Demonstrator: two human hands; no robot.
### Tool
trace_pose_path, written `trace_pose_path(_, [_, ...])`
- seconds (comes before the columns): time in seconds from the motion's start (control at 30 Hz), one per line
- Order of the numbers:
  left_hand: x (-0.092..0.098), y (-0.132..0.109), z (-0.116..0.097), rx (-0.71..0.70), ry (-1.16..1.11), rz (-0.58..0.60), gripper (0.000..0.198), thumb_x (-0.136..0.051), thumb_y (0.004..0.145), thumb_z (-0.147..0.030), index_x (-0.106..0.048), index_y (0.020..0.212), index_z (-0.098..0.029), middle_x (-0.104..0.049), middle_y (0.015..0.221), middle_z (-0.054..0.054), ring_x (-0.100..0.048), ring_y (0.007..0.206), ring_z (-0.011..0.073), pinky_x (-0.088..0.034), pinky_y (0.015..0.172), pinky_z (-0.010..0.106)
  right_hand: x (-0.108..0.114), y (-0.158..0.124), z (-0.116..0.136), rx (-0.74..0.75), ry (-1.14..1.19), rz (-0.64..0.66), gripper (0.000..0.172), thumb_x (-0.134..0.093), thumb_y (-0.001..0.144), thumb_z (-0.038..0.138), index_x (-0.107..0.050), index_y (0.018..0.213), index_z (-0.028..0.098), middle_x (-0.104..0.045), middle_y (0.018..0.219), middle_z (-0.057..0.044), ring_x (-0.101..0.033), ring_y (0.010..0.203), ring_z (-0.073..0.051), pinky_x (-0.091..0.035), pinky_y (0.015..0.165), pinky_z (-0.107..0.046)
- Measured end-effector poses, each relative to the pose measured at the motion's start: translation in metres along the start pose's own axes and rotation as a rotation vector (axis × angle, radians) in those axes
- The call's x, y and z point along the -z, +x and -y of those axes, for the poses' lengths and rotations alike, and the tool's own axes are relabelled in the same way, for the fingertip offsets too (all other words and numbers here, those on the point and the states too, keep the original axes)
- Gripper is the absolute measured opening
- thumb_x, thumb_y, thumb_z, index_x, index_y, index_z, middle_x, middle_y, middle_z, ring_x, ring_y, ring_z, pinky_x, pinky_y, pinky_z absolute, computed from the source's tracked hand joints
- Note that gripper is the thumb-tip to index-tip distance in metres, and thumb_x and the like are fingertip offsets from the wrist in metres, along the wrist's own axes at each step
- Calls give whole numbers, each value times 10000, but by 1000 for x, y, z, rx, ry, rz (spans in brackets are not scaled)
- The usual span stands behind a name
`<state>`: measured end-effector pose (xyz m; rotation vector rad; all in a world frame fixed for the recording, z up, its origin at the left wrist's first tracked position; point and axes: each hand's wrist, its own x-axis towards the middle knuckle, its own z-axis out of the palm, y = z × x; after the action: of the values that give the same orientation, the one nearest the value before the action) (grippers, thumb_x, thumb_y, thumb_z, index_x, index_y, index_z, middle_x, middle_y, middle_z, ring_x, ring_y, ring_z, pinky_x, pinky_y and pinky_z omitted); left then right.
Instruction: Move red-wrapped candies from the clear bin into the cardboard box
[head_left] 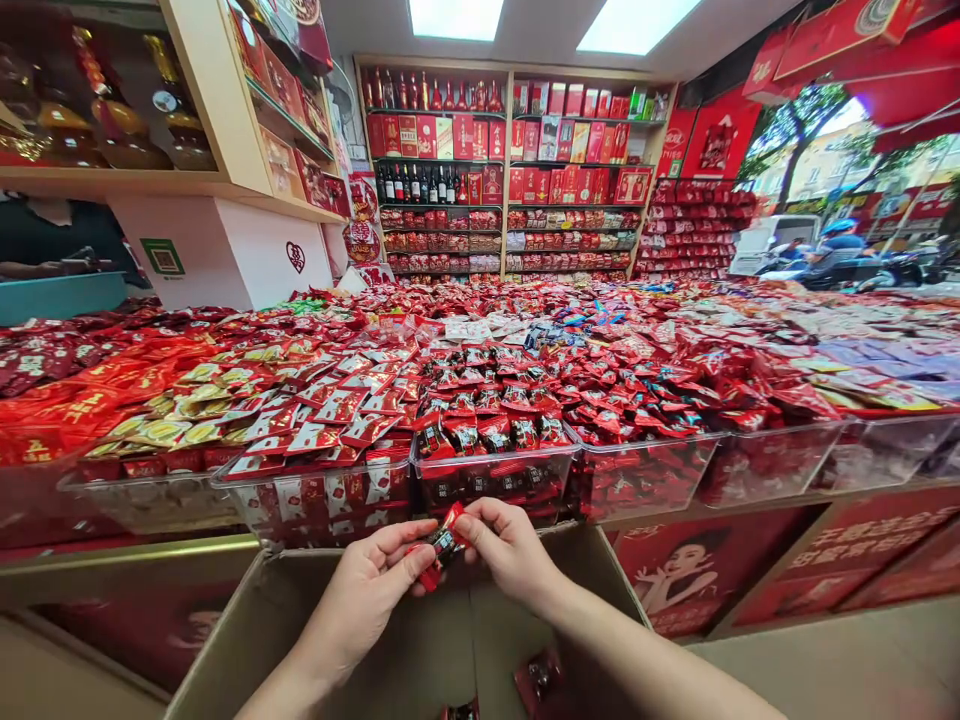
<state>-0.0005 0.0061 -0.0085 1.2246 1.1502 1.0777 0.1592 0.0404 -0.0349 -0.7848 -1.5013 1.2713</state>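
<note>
A small candy packet [445, 543] with a red and black wrapper is pinched between my two hands, above an open cardboard box [420, 655]. My left hand [379, 572] grips its lower left end between thumb and fingers. At its upper right end, the thumb and fingertips of my right hand [508, 548] are closed on the red wrapper. Inside the box lie a dark red packet [538, 680] and another packet [460, 710], partly cut off by the frame's lower edge. Straight ahead, a clear plastic bin [495, 470] holds rows of similar red and black packets.
More clear bins heaped with wrapped sweets [360, 400] line the counter on both sides. Shelves [508, 150] with bottles and red boxes stand at the back. A person [56, 245] is behind the counter at left. The street with a rider [844, 245] shows at right.
</note>
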Motion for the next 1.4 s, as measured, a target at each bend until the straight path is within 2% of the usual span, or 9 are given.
trace_pose_path(0.33, [-4,-5,4,47,29,109,420,-612,713,-319,-525,1098,-173,-687,713,32,-610,633,158,-431,516,222,2,-5,1,-10,-25,4,327,-477,763,440,-518,667,129,-434,471,42,-361,420,-51,-264,416,-181])
trace_pose_path(0.5, [-2,-6,2,101,57,126,313,-646,675,-359,-620,918,-163,-688,701,41,-627,585,158,-415,491,213,3,-5,-1,23,-8,5,303,-488,764,416,-554,690,130,-422,472,44,-354,401,-44,-258,392,-175])
trace_pose_path(0.63, [0,-10,-1,256,-216,155,348,-533,724,-484,-617,869,-179,-698,800,82,-635,675,184,-435,531,240,5,-4,2,82,42,-34,265,-528,744,388,-597,687,139,-493,560,15,-395,441,-48,-306,421,-183])
trace_pose_path(0.77, [-2,-14,-2,347,-406,186,265,-563,743,-390,-603,916,-193,-693,802,74,-620,640,142,-431,536,216,7,-3,2,15,141,-6,240,-566,717,371,-630,756,143,-517,572,12,-414,454,-47,-329,426,-176])
trace_pose_path(0.93, [-8,-15,-2,251,-293,-21,363,-706,625,-244,-601,971,-219,-663,807,1,-597,666,114,-460,604,208,9,-3,2,-150,308,0,330,-608,662,380,-626,882,135,-549,577,0,-478,468,-70,-391,442,-195])
trace_pose_path(1.03, [-13,-15,-4,161,-188,-93,436,-736,566,-234,-602,980,-204,-675,795,8,-602,723,146,-467,652,229,9,-3,2,-169,422,15,359,-589,674,399,-607,902,123,-559,612,-17,-508,503,-92,-419,444,-217])
trace_pose_path(1.17, [-18,-17,-9,107,-152,-68,451,-733,553,-238,-600,984,-219,-679,858,21,-605,820,186,-466,702,255,9,-4,2,-80,368,-43,404,-676,605,317,-544,942,138,-543,617,19,-485,498,-73,-424,448,-206])
trace_pose_path(1.3, [-17,-18,-10,123,-197,11,359,-645,664,-344,-602,1001,-227,-672,776,11,-594,690,149,-465,608,235,11,-5,2,-98,336,-68,373,-680,602,297,-494,884,139,-549,574,36,-491,496,-73,-406,465,-197])
trace_pose_path(1.4, [-16,-16,-6,135,-170,27,343,-629,691,-348,-617,1006,-213,-675,710,1,-597,664,132,-453,621,214,10,-5,2,-127,270,-24,323,-664,618,303,-494,837,137,-557,593,25,-495,510,-77,-401,484,-204])
